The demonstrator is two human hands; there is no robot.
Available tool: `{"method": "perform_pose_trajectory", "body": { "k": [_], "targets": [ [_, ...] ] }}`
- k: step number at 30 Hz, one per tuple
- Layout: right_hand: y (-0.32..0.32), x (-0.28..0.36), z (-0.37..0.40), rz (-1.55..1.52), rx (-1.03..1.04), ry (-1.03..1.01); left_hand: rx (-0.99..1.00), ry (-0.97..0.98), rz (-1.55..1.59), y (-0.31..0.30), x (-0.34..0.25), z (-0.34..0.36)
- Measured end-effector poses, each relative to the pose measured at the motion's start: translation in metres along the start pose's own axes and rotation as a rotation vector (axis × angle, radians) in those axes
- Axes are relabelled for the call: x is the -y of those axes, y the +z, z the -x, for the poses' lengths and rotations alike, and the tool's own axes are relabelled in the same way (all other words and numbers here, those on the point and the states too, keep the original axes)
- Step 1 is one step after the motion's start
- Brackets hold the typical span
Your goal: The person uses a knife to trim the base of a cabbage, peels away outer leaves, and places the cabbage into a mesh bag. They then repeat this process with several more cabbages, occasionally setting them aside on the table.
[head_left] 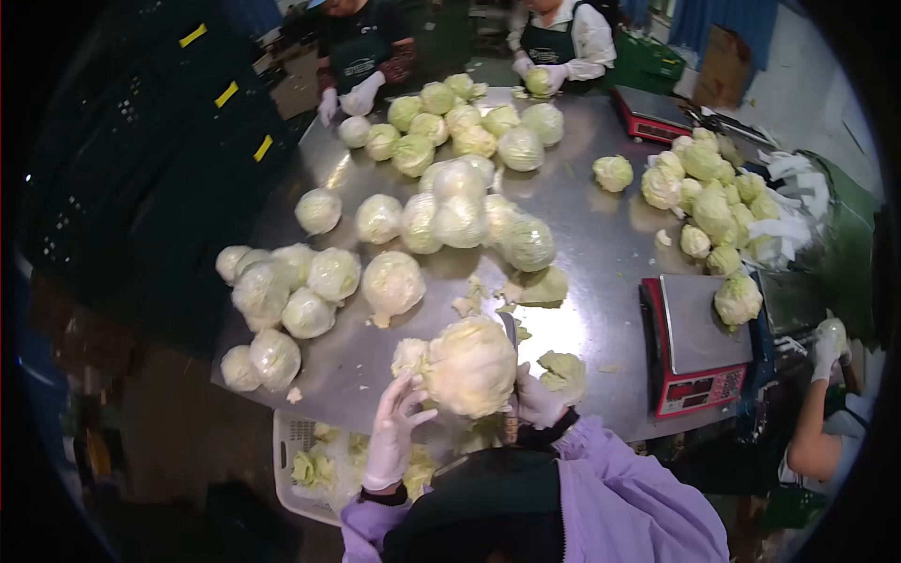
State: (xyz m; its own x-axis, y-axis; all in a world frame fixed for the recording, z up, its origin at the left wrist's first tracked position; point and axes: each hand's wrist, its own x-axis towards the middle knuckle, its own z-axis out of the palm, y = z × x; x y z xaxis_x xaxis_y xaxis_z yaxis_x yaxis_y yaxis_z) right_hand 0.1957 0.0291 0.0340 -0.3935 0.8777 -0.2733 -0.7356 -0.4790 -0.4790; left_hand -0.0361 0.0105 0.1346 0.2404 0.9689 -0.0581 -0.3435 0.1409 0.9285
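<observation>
Near the middle of the near edge of the metal worktop (601, 324), the left hand (396, 430) is open, its gloved fingers spread and slightly bent, with fingertips against the ragged outer leaf of a large pale cabbage (472, 366). The right hand (539, 399), also gloved and partly hidden behind the cabbage, is closed around a knife (511, 429), whose blade rises along the cabbage's right side. A loose leaf (563, 375) lies just right of the right hand, and trimmings (476, 296) lie beyond the cabbage. Below the near edge, a white basket (284, 460) holds more leaves. Wrapped cabbages (307, 312) are grouped at the left, with more heads (460, 206) across the middle and far part. At the right, one small head (738, 300) sits on a red scale (699, 324); a pile of small heads (713, 206) lies beyond it, near a second scale (654, 113). Two people in dark aprons (366, 56) stand at the far edge, and another person's arm (815, 427) shows at the far right.
</observation>
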Motion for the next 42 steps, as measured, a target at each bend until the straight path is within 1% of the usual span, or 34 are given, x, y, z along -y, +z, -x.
{"method": "perform_pose_trajectory", "body": {
  "k": [1, 3, 4, 5, 6, 7, 9, 10, 12, 13, 15, 16, 17, 19, 20, 21, 22, 23, 25, 26, 27, 28, 29, 31, 32, 33, 35, 36, 37, 38, 39, 40, 41, 42],
  "targets": [
    [0.030, 0.011, 0.006, -0.228, -0.096, -0.051, 0.071, -0.010, 0.020, 0.006, -0.005, -0.003],
    [-0.046, -0.010, -0.030, -0.694, 0.954, -0.023, 0.058, -0.030, -0.054, 0.008, 0.006, -0.017],
    [-0.061, -0.006, -0.024, -0.673, 0.951, -0.035, 0.015, -0.041, -0.244, 0.007, 0.021, -0.025],
    [-0.074, 0.002, -0.014, -0.700, 0.602, -0.129, -0.036, -0.052, -0.439, 0.005, 0.038, -0.033],
    [-0.087, 0.009, -0.007, -0.720, 0.254, -0.218, -0.022, -0.016, -0.554, 0.007, 0.055, -0.037],
    [-0.091, 0.019, -0.004, -0.717, 0.256, -0.219, 0.047, 0.162, -0.930, 0.014, 0.064, -0.038],
    [-0.085, 0.045, 0.001, -0.488, -0.016, -0.338, 0.232, 0.245, -1.233, 0.034, 0.080, -0.045],
    [-0.081, 0.060, 0.004, -0.367, -0.149, -0.394, 0.225, 0.246, -1.231, 0.043, 0.090, -0.048],
    [-0.084, 0.091, 0.013, -0.118, -0.406, -0.516, 0.505, 0.261, -1.447, 0.059, 0.111, -0.056],
    [-0.114, 0.101, 0.015, -0.111, -0.399, -0.522, 0.499, 0.271, -1.447, 0.065, 0.123, -0.061],
    [-0.180, 0.114, 0.012, -0.289, -0.285, -0.433, 0.799, 0.371, -1.594, 0.075, 0.142, -0.070],
    [-0.182, 0.120, 0.010, -0.340, -0.389, -0.446, 0.870, 0.342, -1.659, 0.082, 0.146, -0.075],
    [-0.168, 0.125, 0.010, -0.342, -0.394, -0.461, 0.884, 0.354, -1.656, 0.082, 0.153, -0.080],
    [-0.138, 0.130, 0.005, -0.257, -0.555, -0.636, 0.835, 0.390, -1.688, 0.081, 0.171, -0.085],
    [-0.145, 0.125, 0.002, -0.133, -0.601, -0.657, 0.857, 0.414, -1.676, 0.080, 0.174, -0.086],
    [-0.137, 0.119, -0.001, -0.098, -0.604, -0.606, 0.790, 0.364, -1.703, 0.075, 0.175, -0.087],
    [-0.139, 0.110, 0.002, 0.088, -0.570, -0.500, 0.716, 0.309, -1.731, 0.069, 0.175, -0.089],
    [-0.132, 0.107, 0.005, 0.271, -0.530, -0.386, 0.723, 0.321, -1.727, 0.063, 0.168, -0.089],
    [-0.112, 0.107, 0.018, 0.783, -0.605, -0.165, 0.608, 0.082, -1.670, 0.042, 0.152, -0.085],
    [-0.118, 0.097, 0.020, 1.104, -0.642, -0.300, 0.585, 0.062, -1.672, 0.021, 0.156, -0.083],
    [-0.126, 0.093, 0.030, 1.599, -0.602, -0.474, 0.472, 0.089, -1.692, -0.006, 0.165, -0.079],
    [-0.109, 0.095, 0.043, 1.723, -0.600, -0.346, 0.349, 0.100, -1.716, -0.032, 0.166, -0.066],
    [-0.092, 0.098, 0.053, 1.850, -0.585, -0.219, 0.302, 0.045, -1.725, -0.051, 0.156, -0.052],
    [-0.109, 0.072, 0.056, 1.816, -0.562, -0.171, 0.148, -0.048, -1.790, -0.083, 0.133, -0.031],
    [-0.097, 0.057, 0.052, 1.824, -0.602, -0.074, 0.086, -0.072, -1.778, -0.107, 0.133, -0.013],
    [-0.085, 0.041, 0.042, 1.860, -0.528, -0.032, 0.015, -0.112, -1.770, -0.127, 0.124, 0.005],
    [-0.064, 0.004, 0.029, 1.764, -0.191, -0.088, -0.124, -0.191, -1.687, -0.164, 0.103, 0.044],
    [-0.066, 0.006, 0.022, 1.771, -0.167, -0.082, -0.225, -0.269, -1.857, -0.181, 0.096, 0.065],
    [-0.067, 0.009, 0.007, 1.786, -0.131, -0.216, -0.371, -0.283, -1.757, -0.222, 0.104, 0.096],
    [-0.063, 0.014, -0.007, 1.791, -0.099, -0.352, -0.386, -0.469, -1.667, -0.234, 0.079, 0.115],
    [-0.059, 0.039, -0.019, 1.780, -0.290, -0.341, -0.432, -0.703, -1.543, -0.266, 0.077, 0.141],
    [-0.050, 0.067, -0.033, 1.922, -0.498, -0.191, -0.465, -0.700, -1.598, -0.287, 0.069, 0.160],
    [-0.052, 0.088, -0.044, 1.882, -0.575, -0.325, -0.607, -0.797, -1.419, -0.280, 0.041, 0.153],
    [-0.068, 0.105, -0.054, 1.985, -0.597, -0.329, -0.698, -0.650, -1.306, -0.269, 0.019, 0.143]
  ]
}}
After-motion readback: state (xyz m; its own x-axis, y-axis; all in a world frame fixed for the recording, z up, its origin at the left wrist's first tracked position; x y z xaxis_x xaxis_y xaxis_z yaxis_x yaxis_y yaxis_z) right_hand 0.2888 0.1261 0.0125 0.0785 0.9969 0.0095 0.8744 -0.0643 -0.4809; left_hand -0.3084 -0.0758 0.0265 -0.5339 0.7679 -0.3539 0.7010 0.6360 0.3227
